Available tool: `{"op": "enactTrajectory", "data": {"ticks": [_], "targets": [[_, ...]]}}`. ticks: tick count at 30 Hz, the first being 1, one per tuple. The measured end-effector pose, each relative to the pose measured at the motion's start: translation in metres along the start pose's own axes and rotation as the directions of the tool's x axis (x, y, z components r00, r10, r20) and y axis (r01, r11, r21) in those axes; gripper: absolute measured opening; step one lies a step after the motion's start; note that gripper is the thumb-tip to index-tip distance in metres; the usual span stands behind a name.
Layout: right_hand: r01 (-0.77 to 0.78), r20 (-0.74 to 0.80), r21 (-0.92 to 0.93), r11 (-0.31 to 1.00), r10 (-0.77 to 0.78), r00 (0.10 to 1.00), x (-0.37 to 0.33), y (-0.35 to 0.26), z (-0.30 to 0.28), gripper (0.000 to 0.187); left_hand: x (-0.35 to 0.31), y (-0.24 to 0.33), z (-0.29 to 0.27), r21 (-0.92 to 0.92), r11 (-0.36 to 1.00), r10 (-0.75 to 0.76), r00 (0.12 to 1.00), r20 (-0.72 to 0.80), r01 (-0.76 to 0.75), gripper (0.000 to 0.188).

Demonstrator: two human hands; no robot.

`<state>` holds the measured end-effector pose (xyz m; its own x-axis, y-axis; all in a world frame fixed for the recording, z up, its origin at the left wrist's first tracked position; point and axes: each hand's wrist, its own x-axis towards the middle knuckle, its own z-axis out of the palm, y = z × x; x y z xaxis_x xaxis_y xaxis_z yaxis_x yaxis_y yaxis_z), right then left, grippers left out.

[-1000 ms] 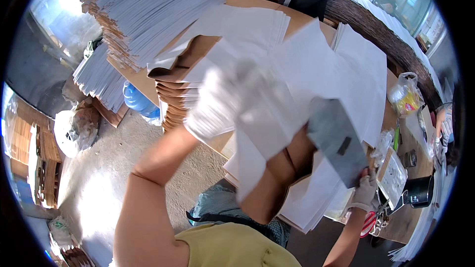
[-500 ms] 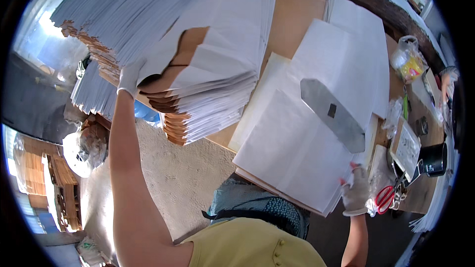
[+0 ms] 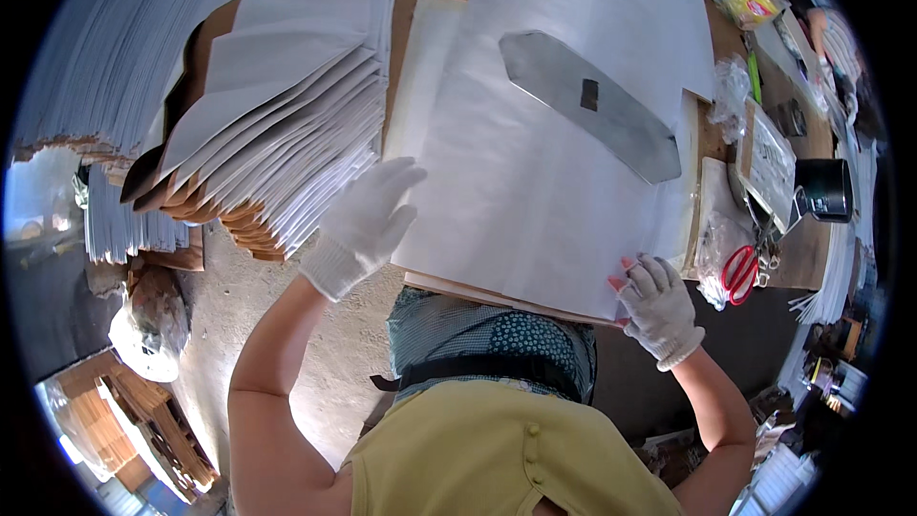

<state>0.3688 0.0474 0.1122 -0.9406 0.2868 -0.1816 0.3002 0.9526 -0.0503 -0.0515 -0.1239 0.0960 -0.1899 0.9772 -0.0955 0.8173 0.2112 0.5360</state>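
Left hand (image 3: 368,215): shifted from paper stack (image 3: 291,96) to white sheet (image 3: 506,210)'s edge, nothing gripped.
Right hand (image 3: 659,311): set at sheet's corner, grip unclear.
Stack: folded, apparently done.
Sheet: unfolded, under metal plate (image 3: 616,122).

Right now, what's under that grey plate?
White paper: it shows along both long sides of the grey plate. The patch directly beneath is covered, so whatever is there cannot be seen.

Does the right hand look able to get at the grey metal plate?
Probably yes: the right hand is by the near right corner of the white sheets, and the grey metal plate lies uncovered on top of them, with nothing visibly between.
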Motion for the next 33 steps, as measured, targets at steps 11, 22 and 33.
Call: {"op": "enactTrajectory", "data": {"ticks": [11, 22, 33], "targets": [[0.084, -0.230, -0.046, 0.995, -0.092, 0.969, 0.006, 0.016, 0.024, 0.016, 0.023, -0.030, 0.017, -0.132, 0.979, 0.164, 0.985, 0.056, -0.155, 0.037], [-0.055, -0.154, 0.980, 0.190, 0.910, 0.386, 0.041, 0.070, 0.074, 0.046, 0.058, -0.018, 0.056, -0.250, 0.958, -0.207, 0.944, -0.256, 0.142, 0.041], [-0.613, -0.137, 0.662, 0.432, 0.873, 0.468, 0.096, 0.079, 0.075, 0.029, 0.095, 0.002, 0.099, 0.352, 0.832, -0.228, 0.842, -0.488, 0.429, 0.021]]}}
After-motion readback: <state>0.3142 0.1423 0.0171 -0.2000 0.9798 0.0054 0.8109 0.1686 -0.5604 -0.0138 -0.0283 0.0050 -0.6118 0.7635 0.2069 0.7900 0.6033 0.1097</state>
